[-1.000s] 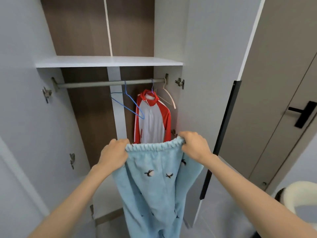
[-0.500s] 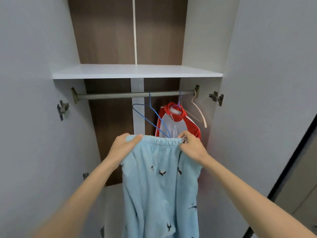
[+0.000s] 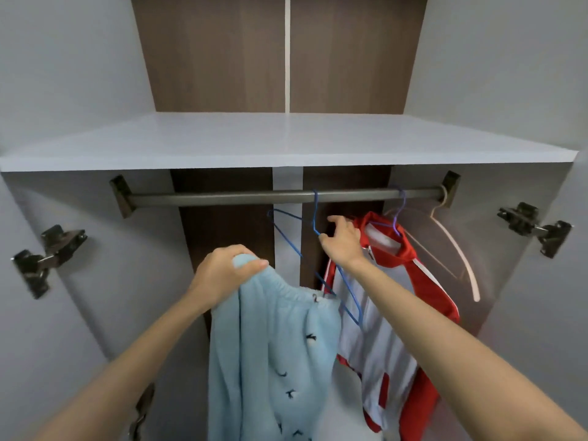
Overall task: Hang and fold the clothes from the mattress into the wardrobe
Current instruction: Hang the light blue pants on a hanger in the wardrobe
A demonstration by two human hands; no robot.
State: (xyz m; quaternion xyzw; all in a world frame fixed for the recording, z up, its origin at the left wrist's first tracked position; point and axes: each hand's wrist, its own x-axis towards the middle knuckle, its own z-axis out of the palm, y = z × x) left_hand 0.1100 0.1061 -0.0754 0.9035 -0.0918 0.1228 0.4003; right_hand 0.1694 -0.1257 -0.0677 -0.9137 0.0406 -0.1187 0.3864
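My left hand point(image 3: 224, 275) grips the elastic waistband of light blue fleece trousers point(image 3: 273, 354) with small black marks; they hang down in front of the open wardrobe. My right hand point(image 3: 342, 241) has let go of the trousers and pinches the neck of an empty blue wire hanger point(image 3: 307, 249) that hangs on the metal rail point(image 3: 222, 197). To the right, a red and white jacket point(image 3: 388, 329) hangs on a purple hanger point(image 3: 397, 218). A bare white hanger point(image 3: 458, 253) hangs at the rail's right end.
A white shelf point(image 3: 286, 141) runs across just above the rail. Door hinges stick out from the left side wall point(image 3: 47, 253) and the right side wall point(image 3: 534, 227). The wardrobe's back panel is brown wood.
My right hand released the waistband and rose to the blue hanger. The trousers now hang from my left hand alone. The view moved closer to the rail.
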